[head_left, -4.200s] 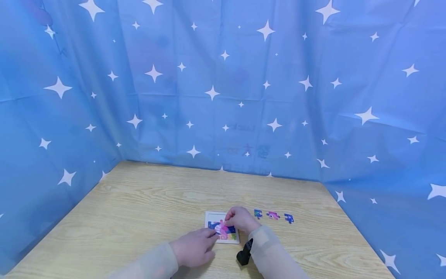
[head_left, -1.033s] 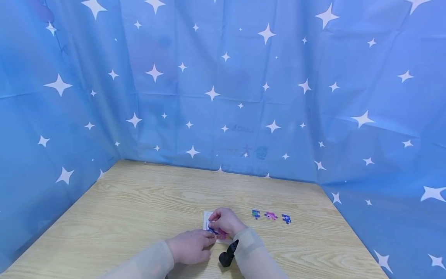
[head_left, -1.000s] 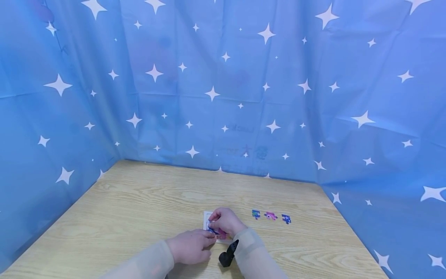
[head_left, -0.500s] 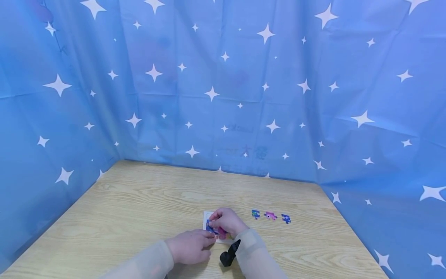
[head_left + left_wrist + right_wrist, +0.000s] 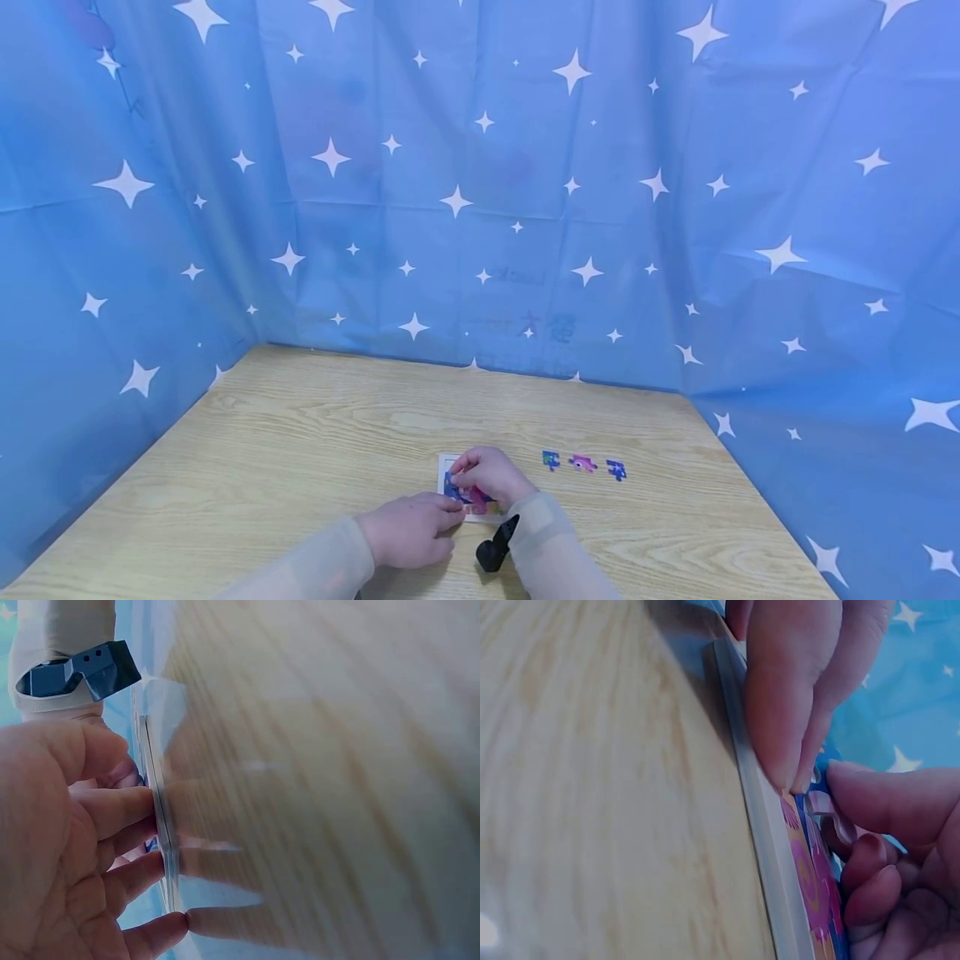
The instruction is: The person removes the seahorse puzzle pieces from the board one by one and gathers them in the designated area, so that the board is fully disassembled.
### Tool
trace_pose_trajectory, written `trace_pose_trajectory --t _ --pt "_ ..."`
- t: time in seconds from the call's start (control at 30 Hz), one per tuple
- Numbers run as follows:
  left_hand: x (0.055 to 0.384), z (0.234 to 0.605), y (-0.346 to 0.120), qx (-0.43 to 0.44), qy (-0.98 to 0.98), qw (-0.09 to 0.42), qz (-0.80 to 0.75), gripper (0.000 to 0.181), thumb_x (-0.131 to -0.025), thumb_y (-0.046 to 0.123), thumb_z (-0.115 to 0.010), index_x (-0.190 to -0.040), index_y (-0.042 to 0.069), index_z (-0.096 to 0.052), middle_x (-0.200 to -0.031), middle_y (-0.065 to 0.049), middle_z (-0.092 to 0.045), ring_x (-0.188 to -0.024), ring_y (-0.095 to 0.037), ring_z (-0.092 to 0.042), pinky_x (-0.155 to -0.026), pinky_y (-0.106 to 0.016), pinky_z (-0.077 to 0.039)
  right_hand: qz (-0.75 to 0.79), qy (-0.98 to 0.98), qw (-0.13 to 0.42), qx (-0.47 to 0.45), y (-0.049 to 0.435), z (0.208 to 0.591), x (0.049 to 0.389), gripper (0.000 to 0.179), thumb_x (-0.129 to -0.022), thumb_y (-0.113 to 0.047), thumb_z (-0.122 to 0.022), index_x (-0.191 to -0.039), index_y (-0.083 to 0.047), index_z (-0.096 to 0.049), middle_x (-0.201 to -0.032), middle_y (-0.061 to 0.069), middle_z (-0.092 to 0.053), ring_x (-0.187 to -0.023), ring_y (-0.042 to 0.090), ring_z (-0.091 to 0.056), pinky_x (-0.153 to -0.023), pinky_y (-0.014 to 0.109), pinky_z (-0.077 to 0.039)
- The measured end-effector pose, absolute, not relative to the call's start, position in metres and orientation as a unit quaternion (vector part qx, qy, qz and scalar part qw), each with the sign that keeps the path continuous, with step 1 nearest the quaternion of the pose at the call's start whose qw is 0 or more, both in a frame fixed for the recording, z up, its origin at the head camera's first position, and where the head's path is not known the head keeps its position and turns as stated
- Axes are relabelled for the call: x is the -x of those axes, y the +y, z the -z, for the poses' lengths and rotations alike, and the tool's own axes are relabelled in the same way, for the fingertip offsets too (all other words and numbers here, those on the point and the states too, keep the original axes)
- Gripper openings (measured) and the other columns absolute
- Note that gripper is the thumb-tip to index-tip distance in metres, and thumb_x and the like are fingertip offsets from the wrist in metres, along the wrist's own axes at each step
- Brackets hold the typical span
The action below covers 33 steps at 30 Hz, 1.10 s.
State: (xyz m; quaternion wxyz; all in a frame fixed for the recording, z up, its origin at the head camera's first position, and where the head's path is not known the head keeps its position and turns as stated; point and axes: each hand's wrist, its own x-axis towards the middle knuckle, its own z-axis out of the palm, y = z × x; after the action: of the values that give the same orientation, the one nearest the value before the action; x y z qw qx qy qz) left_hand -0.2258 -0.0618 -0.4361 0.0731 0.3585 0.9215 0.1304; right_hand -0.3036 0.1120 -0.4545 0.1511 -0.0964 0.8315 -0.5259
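A small jigsaw puzzle (image 5: 476,497) with a pink figure on dark blue lies in a white frame tray (image 5: 443,467) on the table. My left hand (image 5: 414,528) reaches in from the lower left, its extended fingertips (image 5: 781,761) pressing on the tray's near edge and the picture. From the right, my right hand (image 5: 491,473) bends over the upper left of the picture. Its thumb and fingers pinch a puzzle piece (image 5: 821,801) in blue and pale pink at the assembled pieces. That hand covers much of the puzzle in the head view.
Right of the tray lie three loose pieces in a row: a blue-green one (image 5: 551,460), a pink one with an eye (image 5: 582,464) and a blue one (image 5: 617,471). A black wrist camera (image 5: 495,550) hangs under the right sleeve. Blue star-printed curtains (image 5: 480,167) enclose the wooden table (image 5: 337,417).
Since the oldest frame my right hand has moved left, from the picture's upper right to its upper left. In the last second it shifts only slightly; my left hand stays in place.
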Motion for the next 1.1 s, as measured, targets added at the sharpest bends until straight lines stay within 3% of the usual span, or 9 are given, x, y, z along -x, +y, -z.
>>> trace_pose_trajectory --t 0.37,1.1 --pt "0.226 0.436 -0.063 -0.356 0.922 0.081 -0.127 0.047 -0.095 0.033 -0.051 -0.136 0.01 -0.056 -0.139 0.001 -0.052 -0.13 -0.018 -0.045 -0.105 -0.033 -0.038 0.548 0.815 0.165 0.09 0.118 0.459 0.31 0.01 -0.084 -0.009 -0.072 -0.093 -0.005 -0.071 -0.081 0.005 -0.06 -0.07 0.018 -0.053 -0.062 0.028 -0.043" --pt "0.226 0.437 -0.061 -0.35 0.926 0.073 -0.123 0.049 -0.094 0.035 -0.051 -0.136 0.011 -0.056 -0.14 0.002 -0.052 -0.13 -0.018 -0.045 -0.106 -0.033 -0.037 0.549 0.808 0.182 0.113 0.145 0.446 0.32 0.016 -0.087 -0.01 -0.069 -0.101 -0.003 -0.071 -0.084 0.002 -0.059 -0.065 0.014 -0.044 -0.06 0.025 -0.037"
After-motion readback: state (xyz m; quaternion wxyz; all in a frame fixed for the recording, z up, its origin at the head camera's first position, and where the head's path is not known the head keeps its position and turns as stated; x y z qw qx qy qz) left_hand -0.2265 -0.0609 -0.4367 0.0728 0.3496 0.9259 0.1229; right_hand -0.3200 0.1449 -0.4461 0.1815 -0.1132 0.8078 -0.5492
